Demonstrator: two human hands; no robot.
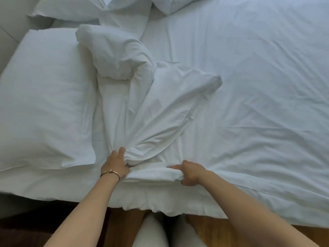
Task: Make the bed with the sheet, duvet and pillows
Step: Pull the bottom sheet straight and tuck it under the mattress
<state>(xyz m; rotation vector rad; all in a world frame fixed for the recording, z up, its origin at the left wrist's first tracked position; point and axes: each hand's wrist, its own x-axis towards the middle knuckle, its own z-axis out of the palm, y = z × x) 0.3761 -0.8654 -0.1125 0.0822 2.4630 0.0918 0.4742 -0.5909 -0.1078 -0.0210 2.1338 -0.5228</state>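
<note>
The bed (258, 77) is spread with smooth white cotton, faintly creased. The duvet (151, 107) lies bunched and twisted near my edge, its top corner flopped over, so I'm gathering it to pull it straight. A plump pillow (44, 104) sits to my left, out of the way. My right grip (189, 172) is clamped on the duvet's rolled hem; my left grip (116, 162) clutches a soft fold beside it.

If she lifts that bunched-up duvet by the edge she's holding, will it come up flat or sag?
Probably sag: the duvet already lies twisted in soft folds. It looks floppy, bunching where the left hand and right hand grip it. Likely light but bulky, so it may drag across the sheet.
</note>
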